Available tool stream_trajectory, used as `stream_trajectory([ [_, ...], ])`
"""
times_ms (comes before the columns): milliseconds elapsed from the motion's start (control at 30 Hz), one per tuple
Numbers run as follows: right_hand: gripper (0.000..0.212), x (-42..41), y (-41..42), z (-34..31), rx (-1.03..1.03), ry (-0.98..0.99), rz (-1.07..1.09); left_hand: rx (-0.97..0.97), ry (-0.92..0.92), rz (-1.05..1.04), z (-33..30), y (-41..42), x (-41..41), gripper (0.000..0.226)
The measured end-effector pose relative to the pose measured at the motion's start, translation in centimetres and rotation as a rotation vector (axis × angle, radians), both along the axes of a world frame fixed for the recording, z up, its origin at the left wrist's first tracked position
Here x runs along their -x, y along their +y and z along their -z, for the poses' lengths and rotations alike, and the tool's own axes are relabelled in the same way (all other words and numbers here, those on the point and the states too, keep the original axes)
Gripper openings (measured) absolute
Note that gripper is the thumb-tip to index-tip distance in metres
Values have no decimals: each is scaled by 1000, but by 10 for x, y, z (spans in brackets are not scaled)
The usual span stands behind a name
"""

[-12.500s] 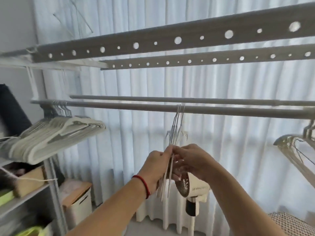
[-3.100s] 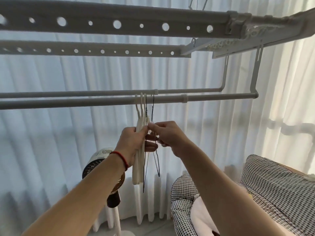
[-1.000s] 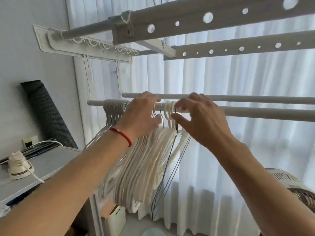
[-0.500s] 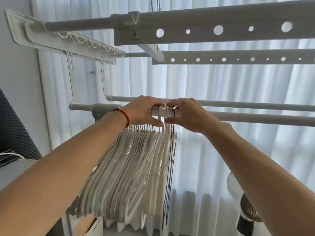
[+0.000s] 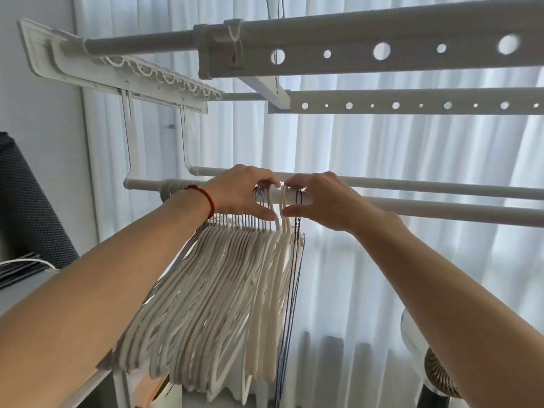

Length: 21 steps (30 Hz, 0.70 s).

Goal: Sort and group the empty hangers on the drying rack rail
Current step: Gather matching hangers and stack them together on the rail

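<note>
Head view: white curtain (image 5: 382, 260) behind rail (image 5: 441, 209).

White hangers (image 5: 206, 304) hang bunched on the rail (image 5: 441, 209), thin dark wire hangers (image 5: 290, 304) rightmost

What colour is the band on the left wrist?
Red; the wrist band shows clearly in the head view.

Sheer white pleated curtains (image 5: 382, 275) hang across the whole back of the room, daylight glowing through them. A plain pale wall (image 5: 38, 98) stands at the left, with a dark textured roll (image 5: 26, 207) leaning against it above a grey shelf top (image 5: 26, 287). A white round fan (image 5: 424, 360) sits low at the right.
</note>
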State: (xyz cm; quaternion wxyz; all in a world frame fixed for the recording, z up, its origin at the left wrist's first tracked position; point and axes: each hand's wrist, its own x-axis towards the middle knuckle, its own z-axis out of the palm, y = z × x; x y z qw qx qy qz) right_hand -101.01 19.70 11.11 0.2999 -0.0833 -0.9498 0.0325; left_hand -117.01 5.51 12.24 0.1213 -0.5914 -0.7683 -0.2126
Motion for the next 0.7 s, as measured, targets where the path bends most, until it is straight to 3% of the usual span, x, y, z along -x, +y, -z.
stream_trajectory([
  [167, 62, -5, 6, -1, -28, -15, 14, 12, 2, 2, 0, -1, 2, 82],
  [300, 48, -7, 12, -1, -27, -36, 41, 16, 18, 20, 2, 0, 1, 89],
  [567, 62, 0, 13, -2, 21, 0, 48, -22, -1, 98, 1, 10, -9, 68],
  [700, 68, -5, 15, -1, 43, 23, 46, -26, -12, 90, 1, 12, -8, 69],
])
